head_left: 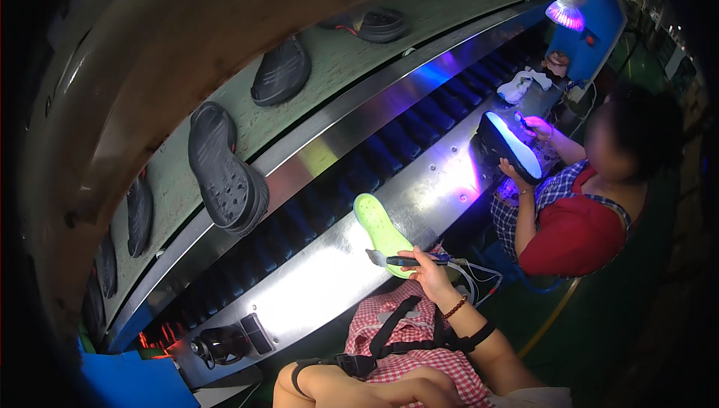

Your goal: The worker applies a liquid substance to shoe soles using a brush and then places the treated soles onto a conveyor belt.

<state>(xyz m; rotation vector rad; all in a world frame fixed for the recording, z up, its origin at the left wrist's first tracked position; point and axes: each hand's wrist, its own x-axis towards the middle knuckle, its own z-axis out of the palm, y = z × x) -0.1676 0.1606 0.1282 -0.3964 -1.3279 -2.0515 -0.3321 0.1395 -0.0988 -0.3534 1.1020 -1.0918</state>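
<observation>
1. The fingers of the right hand (pixel 433 273) are being kept curled tightly around the dark handle of a slim brush-like tool (pixel 401 260), its pale tip pointing left.
2. The tool's tip is being held against the lower end of a lime-green, smooth foam shoe sole (pixel 382 232), which is lying flat on the shiny steel ledge (pixel 314 288) just beside the person's lap.
3. The left hand (pixel 416 385) is being rested on the knee at the lower edge; whether its fingers are together or apart cannot be told.
4. A red-and-white checked cloth (pixel 419 348) is being worn over the lap, crossed by black straps.
5. A dark ribbed conveyor belt (pixel 374 161) is running beyond the ledge, with open room on the steel to the left of the sole.
6. Black perforated rubber clogs (pixel 225 172) are being carried on the grey upper belt.
7. Further along, another person's hands (pixel 524 146) are being held around a dark shoe with a glowing pale sole (pixel 509 149).
</observation>
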